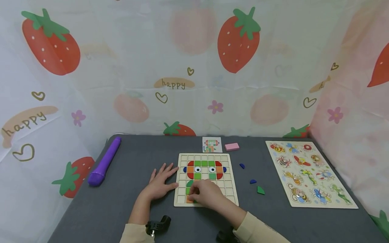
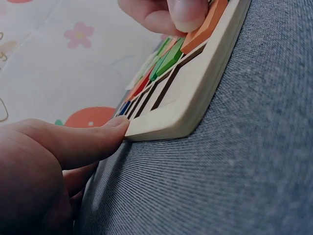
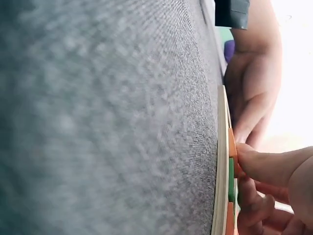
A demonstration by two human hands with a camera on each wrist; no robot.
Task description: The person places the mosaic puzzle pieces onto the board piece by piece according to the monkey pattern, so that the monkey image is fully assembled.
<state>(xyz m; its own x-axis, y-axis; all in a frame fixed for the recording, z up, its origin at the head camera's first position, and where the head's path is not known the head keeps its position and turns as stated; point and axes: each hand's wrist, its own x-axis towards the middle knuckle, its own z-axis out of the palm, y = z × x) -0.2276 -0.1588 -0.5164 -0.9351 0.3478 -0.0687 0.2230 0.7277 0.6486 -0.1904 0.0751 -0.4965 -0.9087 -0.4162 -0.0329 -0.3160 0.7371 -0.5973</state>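
A wooden grid board [image 1: 180, 200] lies on the table with coloured tiles forming a face-like pattern in its upper rows. My left hand [image 1: 161, 183] rests at its left edge, fingers spread, and the thumb [image 2: 110, 131] touches the rim in the left wrist view. Over the lower-left cells my right hand [image 1: 206, 193] bends its fingers, with thumb and fingertips at an orange square tile [image 2: 204, 28]. In the right wrist view the thumb tip meets that orange tile [image 3: 233, 143], beside a green tile [image 3: 231, 178]. The right hand hides the board's lower middle.
Right of the board lie two blue pieces [image 1: 253, 181] and a green piece [image 1: 260, 190]. Behind it are a pattern card [image 1: 212, 149] and a pink block [image 1: 232, 146]. A purple microphone [image 1: 104, 162] lies left; an insect picture board [image 1: 310, 175] lies right.
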